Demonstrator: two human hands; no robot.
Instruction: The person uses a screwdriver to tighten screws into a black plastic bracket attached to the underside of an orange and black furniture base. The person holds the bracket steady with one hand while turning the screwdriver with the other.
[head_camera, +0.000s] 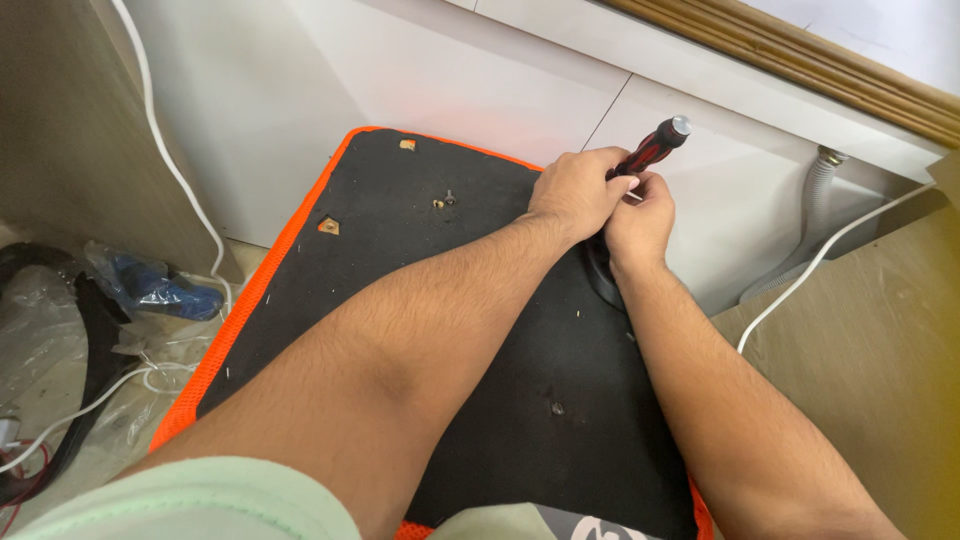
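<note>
A black panel with an orange mesh edge (420, 260) lies flat in front of me, its underside up, with small screw holes in it. At its far right part my left hand (575, 190) grips a red and black screwdriver (655, 145) by the handle. The tool stands tilted, its metal cap up to the right. Just below the handle, my right hand (640, 220) pinches the shaft. The tip and the dark part under my hands are hidden.
A white cabinet wall stands behind the panel. A white cable (170, 160) runs down at the left beside a wooden board. Clear plastic wrapping with a blue item (160, 285) lies on the floor at left. A grey corrugated hose (815, 215) hangs at right.
</note>
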